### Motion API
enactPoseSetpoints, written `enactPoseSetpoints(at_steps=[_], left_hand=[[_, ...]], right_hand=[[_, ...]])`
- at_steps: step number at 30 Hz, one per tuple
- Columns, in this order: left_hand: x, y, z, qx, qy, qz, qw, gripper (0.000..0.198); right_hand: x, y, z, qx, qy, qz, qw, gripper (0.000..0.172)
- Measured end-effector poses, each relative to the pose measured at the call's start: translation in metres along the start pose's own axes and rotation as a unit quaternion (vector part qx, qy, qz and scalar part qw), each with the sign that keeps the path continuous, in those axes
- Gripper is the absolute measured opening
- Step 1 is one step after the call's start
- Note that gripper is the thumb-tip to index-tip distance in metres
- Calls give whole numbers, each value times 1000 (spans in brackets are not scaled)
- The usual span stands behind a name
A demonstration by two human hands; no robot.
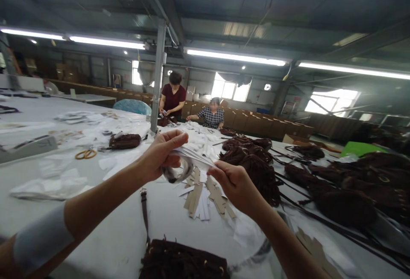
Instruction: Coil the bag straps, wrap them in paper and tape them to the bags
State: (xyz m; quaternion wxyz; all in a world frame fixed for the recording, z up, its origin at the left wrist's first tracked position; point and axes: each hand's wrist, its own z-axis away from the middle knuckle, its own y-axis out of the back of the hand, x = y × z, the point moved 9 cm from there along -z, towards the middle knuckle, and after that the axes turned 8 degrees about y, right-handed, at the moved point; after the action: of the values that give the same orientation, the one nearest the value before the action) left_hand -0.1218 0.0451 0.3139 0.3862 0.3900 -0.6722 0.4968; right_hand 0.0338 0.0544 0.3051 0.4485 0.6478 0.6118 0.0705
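My left hand point(162, 155) is closed, its thumb and fingers pinching a thin white strip point(195, 156). The strip is pulled out toward my right hand point(235, 180), which pinches its other end between thumb and fingers. Just below my left fingers hangs a translucent grey-white loop point(177, 173) with dark patches; I cannot tell whether it is a tape roll or a wrapped strap. Below both hands lies a dark brown bag point(184, 262) with brass eyelets, cut off by the lower edge. A brown buckled strap point(144, 210) runs up from its left side.
Beige and white paper strips point(200, 198) lie beneath my hands. Dark brown fringed bags point(253, 163) are heaped to the right. Scissors point(86, 154) and a small brown bag point(124, 141) lie left, near a post point(157, 78). Across the white table point(109, 223) two people point(173, 99) handle things.
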Motion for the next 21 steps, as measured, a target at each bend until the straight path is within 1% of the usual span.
enactPoseSetpoints(at_steps=[3, 6, 9, 11, 13, 16, 19, 21], left_hand=[[-11, 4, -3, 14, -1, 57, 998, 34], [-26, 2, -8, 49, -14, 174, 983, 39], [-47, -3, -12, 84, -7, 305, 949, 47], [-59, -9, -13, 89, 5, 352, 932, 50], [-69, -15, -12, 81, 10, 366, 927, 51], [-81, -20, -8, 72, 5, 347, 935, 48], [-92, -19, -4, 91, -11, 309, 947, 44], [-96, -17, -3, 110, -17, 292, 950, 43]], right_hand=[[7, 1, 7, 11, -20, 2, 1000, 43], [10, -17, 13, 44, -39, -64, 996, 38], [13, -37, 19, 114, -70, -123, 983, 33], [13, -43, 22, 166, -74, -144, 973, 32], [12, -44, 24, 193, -56, -165, 966, 31], [16, -38, 25, 201, -39, -172, 964, 31], [29, -32, 30, 206, -76, -125, 968, 38], [34, -32, 34, 205, -101, -90, 969, 41]])
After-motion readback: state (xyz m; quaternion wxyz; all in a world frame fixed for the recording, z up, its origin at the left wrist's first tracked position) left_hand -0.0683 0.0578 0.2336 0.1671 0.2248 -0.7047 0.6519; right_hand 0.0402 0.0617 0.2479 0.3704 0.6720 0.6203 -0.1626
